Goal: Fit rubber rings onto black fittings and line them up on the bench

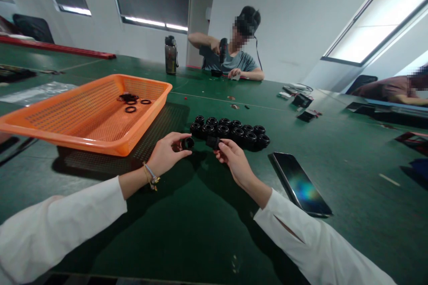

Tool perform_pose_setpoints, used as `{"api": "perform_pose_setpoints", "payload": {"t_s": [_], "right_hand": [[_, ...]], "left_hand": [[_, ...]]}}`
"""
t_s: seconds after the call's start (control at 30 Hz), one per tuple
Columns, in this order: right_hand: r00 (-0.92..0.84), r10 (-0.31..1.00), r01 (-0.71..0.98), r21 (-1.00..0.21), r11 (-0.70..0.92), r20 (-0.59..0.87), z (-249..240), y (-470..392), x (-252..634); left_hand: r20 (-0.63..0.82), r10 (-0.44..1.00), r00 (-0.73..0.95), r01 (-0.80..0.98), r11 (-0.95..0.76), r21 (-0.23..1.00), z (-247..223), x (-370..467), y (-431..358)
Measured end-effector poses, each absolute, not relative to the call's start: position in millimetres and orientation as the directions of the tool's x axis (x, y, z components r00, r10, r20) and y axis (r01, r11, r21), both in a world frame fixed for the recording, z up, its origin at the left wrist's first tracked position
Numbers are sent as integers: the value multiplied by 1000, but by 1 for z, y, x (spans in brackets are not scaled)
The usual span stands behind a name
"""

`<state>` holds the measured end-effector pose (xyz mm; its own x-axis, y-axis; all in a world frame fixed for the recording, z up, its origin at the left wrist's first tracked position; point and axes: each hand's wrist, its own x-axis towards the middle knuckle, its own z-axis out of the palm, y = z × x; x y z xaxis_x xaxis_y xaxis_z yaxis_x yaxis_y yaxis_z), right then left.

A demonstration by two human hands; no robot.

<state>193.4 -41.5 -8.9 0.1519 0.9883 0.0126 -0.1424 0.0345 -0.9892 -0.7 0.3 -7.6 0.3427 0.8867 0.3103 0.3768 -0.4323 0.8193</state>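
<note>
Between thumb and fingers, my left hand (168, 153) grips a black ring-shaped cap (188, 144), its hollow opening turned to the right and toward me. A short way to the right, my right hand (234, 160) pinches a dark ribbed cylindrical fitting (212, 142) by one end. The two pieces are apart, held above the green table. Just beyond my hands stand rows of round black fittings (223, 130) with holes in their tops, packed close together.
An orange perforated basket (129, 148) at the left holds several black rings (130, 109). A phone (301, 185) lies to the right. A bottle (170, 55) stands farther back. Across the table (207, 231) a person (230, 60) holds a dark tool; another person sits far right.
</note>
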Motion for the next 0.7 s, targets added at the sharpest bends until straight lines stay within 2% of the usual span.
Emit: {"api": "perform_pose_setpoints", "payload": {"t_s": [0.2,0.33,0.7], "right_hand": [[115,993,-60,-997,44,37,-9,-44,193],[63,995,8,-997,71,71,-9,-46,194],[-110,987,64,-991,121,113,-7,-50,193]], "left_hand": [[365,830,421,426,-536,728,-4,2,-11],[373,826,423,402,-540,739,-4,4,-14],[401,759,512,326,-604,727,0,2,-14]]}}
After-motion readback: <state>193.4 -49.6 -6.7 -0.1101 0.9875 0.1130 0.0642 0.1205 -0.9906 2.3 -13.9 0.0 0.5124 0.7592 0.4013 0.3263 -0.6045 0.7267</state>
